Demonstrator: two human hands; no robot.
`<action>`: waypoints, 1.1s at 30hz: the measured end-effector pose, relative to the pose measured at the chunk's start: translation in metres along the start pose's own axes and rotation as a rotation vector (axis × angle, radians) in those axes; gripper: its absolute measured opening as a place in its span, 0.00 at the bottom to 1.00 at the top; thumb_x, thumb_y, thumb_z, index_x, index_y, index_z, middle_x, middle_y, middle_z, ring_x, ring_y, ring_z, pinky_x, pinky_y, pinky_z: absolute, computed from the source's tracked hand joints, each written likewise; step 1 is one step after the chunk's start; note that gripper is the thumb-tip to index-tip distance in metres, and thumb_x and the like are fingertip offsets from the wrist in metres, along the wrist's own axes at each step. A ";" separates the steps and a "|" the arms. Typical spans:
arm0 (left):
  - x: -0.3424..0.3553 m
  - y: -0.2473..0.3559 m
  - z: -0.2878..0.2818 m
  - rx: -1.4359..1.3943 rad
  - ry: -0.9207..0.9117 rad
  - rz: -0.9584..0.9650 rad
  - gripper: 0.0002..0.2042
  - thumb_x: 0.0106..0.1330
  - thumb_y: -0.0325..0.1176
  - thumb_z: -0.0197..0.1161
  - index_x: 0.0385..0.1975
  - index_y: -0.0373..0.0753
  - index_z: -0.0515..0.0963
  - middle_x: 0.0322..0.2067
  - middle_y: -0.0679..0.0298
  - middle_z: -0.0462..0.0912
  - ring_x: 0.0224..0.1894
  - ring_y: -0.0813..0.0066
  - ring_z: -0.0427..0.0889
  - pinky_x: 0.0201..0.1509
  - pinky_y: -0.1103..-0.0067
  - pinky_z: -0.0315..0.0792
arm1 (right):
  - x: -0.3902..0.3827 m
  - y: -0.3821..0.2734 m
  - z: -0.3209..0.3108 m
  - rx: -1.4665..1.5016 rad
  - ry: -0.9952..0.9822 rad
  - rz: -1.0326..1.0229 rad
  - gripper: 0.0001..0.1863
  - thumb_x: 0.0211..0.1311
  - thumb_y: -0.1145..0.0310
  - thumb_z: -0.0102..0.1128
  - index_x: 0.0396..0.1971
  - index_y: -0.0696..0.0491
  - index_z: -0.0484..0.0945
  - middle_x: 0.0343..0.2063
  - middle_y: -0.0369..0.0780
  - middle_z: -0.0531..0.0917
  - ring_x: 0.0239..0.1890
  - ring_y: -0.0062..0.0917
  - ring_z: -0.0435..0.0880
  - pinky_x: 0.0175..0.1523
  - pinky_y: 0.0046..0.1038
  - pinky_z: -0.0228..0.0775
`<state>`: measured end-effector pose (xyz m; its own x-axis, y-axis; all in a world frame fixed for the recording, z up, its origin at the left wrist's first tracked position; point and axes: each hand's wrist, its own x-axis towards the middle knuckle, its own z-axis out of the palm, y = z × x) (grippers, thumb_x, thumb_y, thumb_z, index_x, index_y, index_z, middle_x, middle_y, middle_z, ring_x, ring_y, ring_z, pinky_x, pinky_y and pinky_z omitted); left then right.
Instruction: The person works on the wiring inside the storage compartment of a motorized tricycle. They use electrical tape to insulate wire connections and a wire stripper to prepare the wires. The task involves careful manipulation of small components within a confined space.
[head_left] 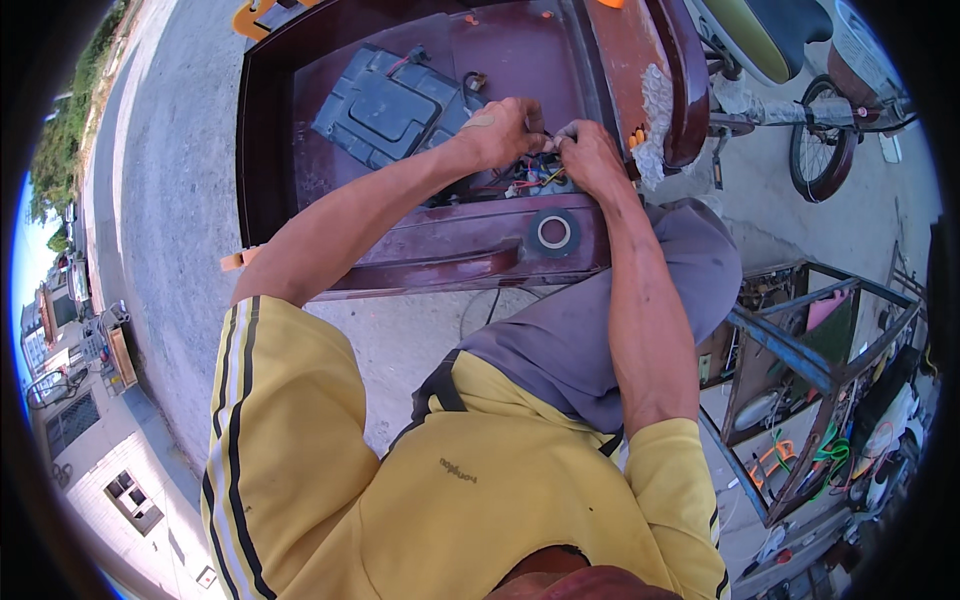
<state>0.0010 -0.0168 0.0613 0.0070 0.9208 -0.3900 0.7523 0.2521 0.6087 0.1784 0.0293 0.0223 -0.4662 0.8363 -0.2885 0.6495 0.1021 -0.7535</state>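
My left hand (pixel 508 132) and my right hand (pixel 585 150) meet above a bundle of coloured wires (pixel 528 183) inside the maroon open compartment (pixel 450 235) of a vehicle. Both have their fingers closed, pinching something small and dark among the wires that I cannot make out. Beside my left wrist lies a dark grey moulded plastic cover (pixel 380 100), tilted on the compartment floor. A roll of black tape (pixel 554 232) rests on the compartment's near rim, below my right hand.
A padded seat (pixel 765 40) and spoked wheel (pixel 820 140) are at upper right. A blue metal frame rack (pixel 780 345) holding tools and cables stands at lower right. Crumpled white material (pixel 655 125) sits by the right rim. A concrete road (pixel 160 200) runs along the left past buildings.
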 end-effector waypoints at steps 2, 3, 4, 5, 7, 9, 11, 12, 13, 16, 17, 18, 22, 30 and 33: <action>-0.003 0.000 0.006 -0.013 0.024 -0.037 0.14 0.62 0.39 0.70 0.40 0.36 0.79 0.33 0.53 0.87 0.39 0.59 0.87 0.47 0.68 0.78 | 0.000 -0.004 -0.001 0.030 -0.023 0.022 0.15 0.59 0.67 0.56 0.36 0.62 0.85 0.35 0.55 0.86 0.44 0.46 0.86 0.52 0.40 0.74; -0.011 0.013 0.003 0.005 0.017 -0.070 0.14 0.62 0.39 0.70 0.40 0.37 0.79 0.33 0.53 0.87 0.40 0.58 0.87 0.48 0.68 0.77 | -0.001 -0.003 -0.002 0.022 -0.016 0.024 0.14 0.59 0.67 0.56 0.36 0.62 0.85 0.35 0.55 0.86 0.44 0.46 0.86 0.52 0.40 0.74; -0.015 0.021 0.002 0.023 0.009 -0.104 0.14 0.63 0.39 0.70 0.41 0.37 0.79 0.34 0.53 0.88 0.40 0.58 0.87 0.48 0.68 0.77 | -0.001 -0.003 -0.002 0.015 -0.009 0.027 0.14 0.59 0.67 0.56 0.36 0.61 0.85 0.35 0.55 0.86 0.44 0.46 0.86 0.52 0.40 0.74; -0.012 0.020 0.005 0.028 0.044 -0.068 0.14 0.63 0.39 0.69 0.41 0.37 0.79 0.34 0.53 0.88 0.41 0.57 0.87 0.48 0.68 0.77 | -0.001 -0.002 -0.002 0.007 -0.001 0.030 0.14 0.59 0.67 0.56 0.36 0.61 0.85 0.35 0.55 0.86 0.44 0.46 0.86 0.52 0.40 0.74; -0.012 0.013 0.014 0.041 0.123 -0.006 0.14 0.64 0.38 0.69 0.42 0.37 0.79 0.34 0.53 0.88 0.42 0.54 0.87 0.48 0.67 0.77 | -0.002 -0.004 -0.003 -0.015 0.005 0.020 0.14 0.59 0.67 0.57 0.36 0.61 0.85 0.36 0.55 0.86 0.45 0.46 0.86 0.52 0.40 0.74; -0.010 0.004 0.020 -0.007 0.145 0.043 0.13 0.64 0.37 0.68 0.42 0.36 0.79 0.34 0.52 0.88 0.43 0.52 0.87 0.49 0.65 0.77 | -0.002 -0.005 -0.003 -0.028 0.004 0.026 0.14 0.60 0.67 0.57 0.36 0.60 0.86 0.36 0.54 0.86 0.45 0.46 0.86 0.52 0.40 0.74; -0.007 -0.002 0.024 0.003 0.166 0.087 0.12 0.64 0.36 0.66 0.42 0.36 0.80 0.35 0.51 0.88 0.44 0.50 0.86 0.49 0.64 0.77 | -0.001 -0.006 -0.002 -0.034 -0.004 0.044 0.13 0.61 0.66 0.58 0.36 0.59 0.86 0.36 0.54 0.86 0.45 0.46 0.86 0.53 0.40 0.74; -0.008 -0.001 0.025 0.035 0.173 0.107 0.12 0.64 0.36 0.66 0.42 0.36 0.80 0.35 0.51 0.88 0.44 0.49 0.86 0.49 0.64 0.78 | -0.001 -0.006 -0.002 -0.037 0.003 0.043 0.13 0.61 0.66 0.59 0.36 0.59 0.86 0.36 0.54 0.86 0.45 0.46 0.86 0.53 0.40 0.74; -0.009 0.000 0.026 0.068 0.181 0.127 0.11 0.64 0.36 0.65 0.42 0.36 0.81 0.35 0.50 0.88 0.44 0.49 0.86 0.49 0.63 0.78 | -0.002 -0.006 -0.002 -0.039 0.009 0.041 0.13 0.62 0.66 0.59 0.36 0.59 0.86 0.36 0.53 0.86 0.46 0.46 0.86 0.53 0.40 0.74; -0.009 0.010 0.022 0.240 0.123 0.159 0.10 0.65 0.34 0.62 0.40 0.36 0.82 0.37 0.49 0.87 0.45 0.46 0.84 0.50 0.61 0.78 | -0.003 -0.008 -0.005 -0.048 -0.014 0.050 0.12 0.62 0.66 0.60 0.37 0.59 0.86 0.36 0.54 0.86 0.46 0.47 0.86 0.53 0.40 0.74; -0.009 0.011 0.025 0.305 0.122 0.180 0.10 0.65 0.34 0.61 0.40 0.36 0.82 0.38 0.49 0.86 0.45 0.46 0.85 0.49 0.61 0.78 | -0.003 -0.008 -0.006 -0.051 -0.028 0.055 0.12 0.62 0.66 0.60 0.37 0.59 0.85 0.37 0.54 0.86 0.46 0.47 0.85 0.53 0.41 0.74; -0.009 0.011 0.027 0.371 0.123 0.200 0.10 0.65 0.33 0.60 0.40 0.36 0.82 0.38 0.49 0.86 0.45 0.46 0.85 0.49 0.60 0.78 | -0.003 -0.009 -0.006 -0.074 -0.027 0.040 0.12 0.62 0.66 0.60 0.37 0.59 0.85 0.37 0.54 0.86 0.46 0.48 0.85 0.53 0.41 0.74; -0.009 0.015 0.029 0.526 0.109 0.221 0.09 0.65 0.32 0.59 0.39 0.36 0.81 0.39 0.49 0.84 0.45 0.47 0.85 0.49 0.59 0.79 | -0.005 -0.012 -0.005 -0.137 -0.010 0.015 0.11 0.61 0.67 0.61 0.36 0.59 0.85 0.37 0.55 0.85 0.47 0.49 0.84 0.52 0.43 0.74; 0.003 0.025 0.008 0.385 -0.158 0.013 0.12 0.68 0.34 0.60 0.44 0.33 0.81 0.44 0.47 0.86 0.48 0.48 0.85 0.52 0.62 0.77 | -0.005 -0.010 -0.005 -0.067 -0.015 0.028 0.10 0.60 0.70 0.62 0.36 0.59 0.85 0.36 0.54 0.86 0.44 0.47 0.86 0.50 0.41 0.75; 0.024 -0.014 0.014 -0.028 -0.219 -0.045 0.14 0.69 0.36 0.64 0.45 0.32 0.81 0.43 0.54 0.87 0.45 0.54 0.85 0.49 0.65 0.77 | -0.004 -0.011 -0.004 -0.052 -0.014 0.028 0.09 0.61 0.70 0.63 0.37 0.58 0.86 0.35 0.52 0.87 0.44 0.44 0.87 0.50 0.39 0.75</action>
<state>-0.0002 -0.0023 0.0334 0.1185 0.8226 -0.5561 0.7362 0.3030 0.6051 0.1759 0.0272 0.0342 -0.4553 0.8319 -0.3172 0.6925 0.1070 -0.7134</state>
